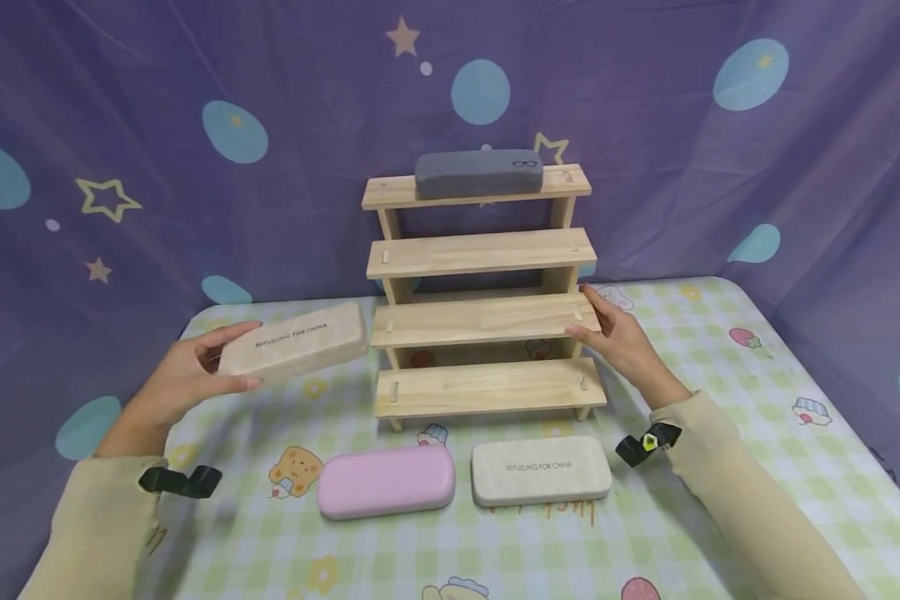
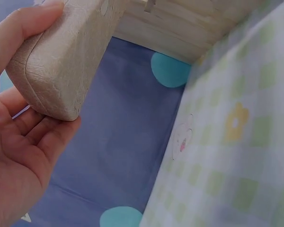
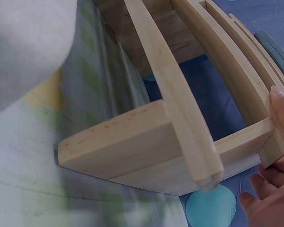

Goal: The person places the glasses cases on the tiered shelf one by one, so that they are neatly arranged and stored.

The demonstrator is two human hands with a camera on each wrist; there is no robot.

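My left hand (image 1: 187, 371) grips the left end of a beige glasses case (image 1: 300, 340) lettered "REFUELING FOR CHINA", raised over the cloth with its right end beside the wooden step shelf (image 1: 487, 392). The left wrist view shows the thumb on one face of the case and the fingers under the opposite edge. With thumb and fingers, my right hand (image 1: 618, 337) pinches the right end of the shelf's second board from the bottom. A blue-grey glasses case (image 1: 480, 175) lies on the top board.
In front of the shelf lie a pink glasses case (image 1: 387, 482) and a cream glasses case (image 1: 542, 472), side by side on the green checked tablecloth (image 1: 255, 550). A purple patterned curtain (image 1: 300, 200) hangs right behind the table.
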